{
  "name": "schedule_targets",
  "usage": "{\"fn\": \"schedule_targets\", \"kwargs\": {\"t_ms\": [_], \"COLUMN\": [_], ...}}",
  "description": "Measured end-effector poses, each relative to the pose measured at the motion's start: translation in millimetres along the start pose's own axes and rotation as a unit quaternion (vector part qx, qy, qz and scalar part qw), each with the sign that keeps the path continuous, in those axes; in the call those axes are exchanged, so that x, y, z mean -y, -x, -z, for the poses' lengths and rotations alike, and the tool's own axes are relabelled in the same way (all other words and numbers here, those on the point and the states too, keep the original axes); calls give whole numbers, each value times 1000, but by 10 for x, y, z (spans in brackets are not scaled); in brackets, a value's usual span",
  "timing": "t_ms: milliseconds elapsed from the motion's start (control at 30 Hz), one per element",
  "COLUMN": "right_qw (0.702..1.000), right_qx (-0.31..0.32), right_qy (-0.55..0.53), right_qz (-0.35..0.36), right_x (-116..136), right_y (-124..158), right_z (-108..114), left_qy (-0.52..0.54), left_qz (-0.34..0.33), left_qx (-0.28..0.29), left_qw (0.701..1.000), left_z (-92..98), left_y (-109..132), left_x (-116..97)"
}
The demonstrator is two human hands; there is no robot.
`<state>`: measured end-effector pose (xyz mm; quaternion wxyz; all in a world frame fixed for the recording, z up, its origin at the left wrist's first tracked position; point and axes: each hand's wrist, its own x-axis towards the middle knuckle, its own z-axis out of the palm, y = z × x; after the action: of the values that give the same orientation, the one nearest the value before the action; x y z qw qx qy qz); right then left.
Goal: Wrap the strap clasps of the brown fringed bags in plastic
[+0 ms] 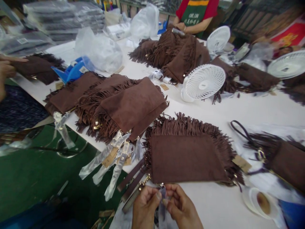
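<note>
A brown suede fringed bag (186,159) lies flat on the table in front of me, fringe pointing away. At its near edge my left hand (146,205) and my right hand (178,203) pinch a narrow clear plastic sleeve (162,205) between their fingertips. The sleeve hangs just below a small metal piece on the bag's edge and runs down between my palms. Left of my hands, a brown strap (133,190) with a gold clasp (144,182) hangs over the table edge. A tan paper tag (241,163) sticks out at the bag's right side.
Several fringed bags (133,101) are piled at left, their plastic-wrapped straps (116,173) hanging off the edge. Another pile (176,47) lies farther back, near a co-worker (195,16). A white fan (205,82) stands mid-table. A tape roll (259,202) is at right. Another person's hand (7,68) is far left.
</note>
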<state>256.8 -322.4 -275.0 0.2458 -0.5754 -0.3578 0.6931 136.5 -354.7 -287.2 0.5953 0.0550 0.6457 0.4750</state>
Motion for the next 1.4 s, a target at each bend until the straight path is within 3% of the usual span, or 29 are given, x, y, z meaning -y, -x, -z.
{"fn": "schedule_targets", "kwargs": {"t_ms": [267,500,700,1100,1267,1400], "right_qw": [995,990,995,995,994,994], "right_qx": [-43,-51,-54,-49,-50,-90], "right_qy": [-88,-133,-88,75,80,55], "right_qz": [-24,-18,-4,34,55,37], "right_x": [58,68,28,88,138,122], "right_y": [96,127,114,142,162,163], "right_z": [-95,-93,-86,-66,-34,-14], "left_qy": [47,28,29,72,85,118], "left_qz": [21,-6,-18,92,110,119], "left_qx": [29,52,68,44,43,66], "left_qw": [998,998,997,992,989,984], "left_z": [-25,-20,-32,-48,-89,-170], "left_y": [30,50,27,-112,-179,-148], "left_x": [20,-11,-36,39,73,15]}}
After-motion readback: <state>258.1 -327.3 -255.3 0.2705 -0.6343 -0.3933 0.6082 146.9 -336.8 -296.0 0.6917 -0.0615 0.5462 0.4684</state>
